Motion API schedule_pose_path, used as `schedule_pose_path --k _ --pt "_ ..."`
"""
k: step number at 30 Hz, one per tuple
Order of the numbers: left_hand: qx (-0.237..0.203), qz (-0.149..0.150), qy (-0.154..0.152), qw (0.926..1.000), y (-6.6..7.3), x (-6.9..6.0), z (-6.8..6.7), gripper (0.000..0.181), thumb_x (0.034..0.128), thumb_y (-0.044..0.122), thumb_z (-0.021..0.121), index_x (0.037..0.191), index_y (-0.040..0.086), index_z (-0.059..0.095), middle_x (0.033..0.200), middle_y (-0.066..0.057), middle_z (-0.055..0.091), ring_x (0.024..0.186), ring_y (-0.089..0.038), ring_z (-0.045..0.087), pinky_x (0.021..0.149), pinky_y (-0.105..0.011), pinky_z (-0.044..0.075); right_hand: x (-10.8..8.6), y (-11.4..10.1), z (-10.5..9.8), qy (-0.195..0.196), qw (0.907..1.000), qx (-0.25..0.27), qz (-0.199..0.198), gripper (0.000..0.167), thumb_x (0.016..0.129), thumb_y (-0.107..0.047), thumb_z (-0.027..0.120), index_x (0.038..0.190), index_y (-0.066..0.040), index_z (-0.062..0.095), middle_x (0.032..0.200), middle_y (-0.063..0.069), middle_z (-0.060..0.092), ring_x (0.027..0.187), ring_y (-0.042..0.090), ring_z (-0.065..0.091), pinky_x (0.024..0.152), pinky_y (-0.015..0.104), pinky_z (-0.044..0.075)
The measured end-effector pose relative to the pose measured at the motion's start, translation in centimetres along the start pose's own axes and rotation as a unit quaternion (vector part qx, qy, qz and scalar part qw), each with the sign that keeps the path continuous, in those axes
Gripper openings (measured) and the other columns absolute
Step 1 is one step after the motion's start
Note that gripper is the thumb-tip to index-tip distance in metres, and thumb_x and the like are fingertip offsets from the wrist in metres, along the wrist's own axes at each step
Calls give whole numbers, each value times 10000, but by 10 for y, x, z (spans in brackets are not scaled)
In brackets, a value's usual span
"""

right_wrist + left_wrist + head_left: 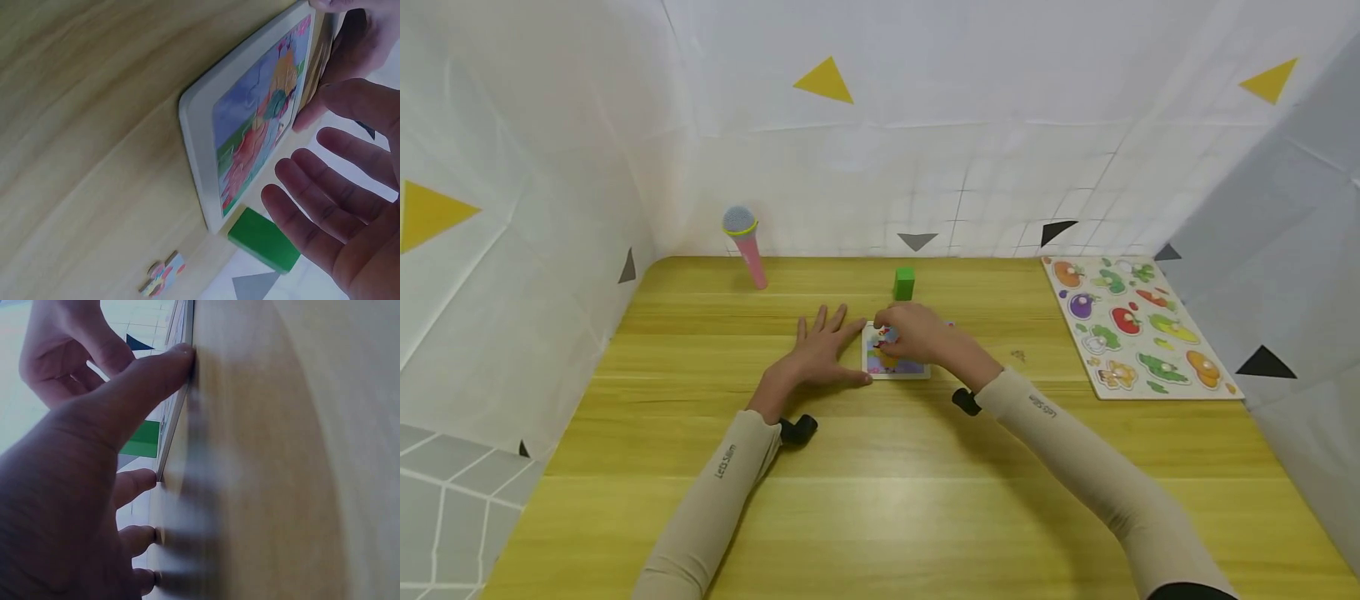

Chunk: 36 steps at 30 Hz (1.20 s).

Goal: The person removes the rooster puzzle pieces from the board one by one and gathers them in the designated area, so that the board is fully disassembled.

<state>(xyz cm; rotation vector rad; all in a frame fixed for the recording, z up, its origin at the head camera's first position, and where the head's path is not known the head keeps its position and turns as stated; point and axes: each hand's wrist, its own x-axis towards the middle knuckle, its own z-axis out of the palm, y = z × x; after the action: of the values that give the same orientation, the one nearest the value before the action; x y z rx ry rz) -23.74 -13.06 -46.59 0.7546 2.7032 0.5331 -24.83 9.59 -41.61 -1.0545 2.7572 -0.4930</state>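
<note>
A small white-framed jigsaw puzzle point(897, 368) with a colourful picture lies flat on the wooden table. My left hand point(820, 354) is spread at its left side, thumb and index finger touching the frame near two corners. Over the puzzle hovers my right hand point(917, 335); in the right wrist view its fingers point(312, 206) are loosely bent and apart, with nothing between them. A loose puzzle piece point(164, 275) lies on the table beyond the frame's right end. Just behind the puzzle stands a green block point(904, 284). The right hand hides part of the picture in the head view.
A pink toy microphone point(748, 250) lies at the back left. On the right is a vegetable peg board point(1142, 329). White sheeting point(880, 167) with printed triangles encloses the table's back and sides. A small faint mark point(1018, 355) shows right of the puzzle.
</note>
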Motion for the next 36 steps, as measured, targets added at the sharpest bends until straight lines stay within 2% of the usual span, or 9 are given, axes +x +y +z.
schedule_pose_path --k 7,11,15,18,21,25,29,32,36 --pt "-55 82 36 9999 -1 0 1 1032 809 710 673 1616 260 214 1667 -147 -35 1486 -432 -127 1099 -695 -101 5 -6 7 -44 9993 -381 7 360 883 -202 756 1195 -31 700 1088 91 689 905 198 621 816 364 524" --pt "-38 76 54 9999 -3 -1 3 1029 808 714 672 1617 286 202 1667 -145 -32 1488 -431 -122 1103 -690 -100 8 -8 13 -28 9994 -352 -38 341 867 -154 757 1180 -28 712 1087 90 700 888 191 621 803 362 523" --pt "-86 83 72 9999 -3 -2 3 1020 808 710 675 1615 303 203 1668 -144 -27 1489 -426 -123 1107 -682 -104 10 -8 18 -19 9996 -252 -141 182 849 -73 727 1030 -49 738 903 64 686 751 172 554 683 327 461" --pt "-108 114 101 9998 -3 -2 3 1013 813 701 677 1613 276 222 1668 -147 -20 1491 -424 -122 1107 -682 -104 11 -7 20 -3 9995 -231 -220 86 825 -20 695 897 -65 707 739 26 571 657 165 442 610 319 355" --pt "-118 144 122 9998 -2 -2 2 1018 815 700 675 1613 254 228 1667 -151 -17 1491 -424 -125 1104 -684 -110 12 -7 21 63 9993 -246 -272 80 794 3 686 821 -72 678 687 -17 474 641 147 390 599 305 317" --pt "-113 157 113 9997 -1 0 0 1027 811 707 674 1614 248 226 1666 -155 -18 1489 -426 -128 1100 -686 -116 11 -6 22 158 9993 -164 -307 88 775 32 679 761 -53 659 649 -31 425 634 148 375 594 306 304" --pt "-48 111 108 9999 -1 1 -1 1027 809 712 672 1613 253 228 1667 -152 -19 1490 -425 -122 1105 -685 -104 11 -7 21 170 9994 -84 -297 99 782 45 682 832 -39 695 673 7 498 654 164 412 605 317 325" --pt "-37 85 82 9999 -1 1 0 1022 812 710 670 1615 268 216 1668 -148 -22 1490 -424 -124 1109 -679 -104 9 -8 21 96 9998 -116 -134 229 800 13 709 1019 -47 736 818 49 610 719 177 495 645 325 410" --pt "-55 70 40 10000 -2 1 1 1019 813 718 661 1616 295 199 1668 -145 -30 1488 -424 -132 1106 -678 -114 7 -8 22 15 9998 -194 90 383 821 -52 749 1202 -49 709 989 71 641 818 195 563 723 354 488"
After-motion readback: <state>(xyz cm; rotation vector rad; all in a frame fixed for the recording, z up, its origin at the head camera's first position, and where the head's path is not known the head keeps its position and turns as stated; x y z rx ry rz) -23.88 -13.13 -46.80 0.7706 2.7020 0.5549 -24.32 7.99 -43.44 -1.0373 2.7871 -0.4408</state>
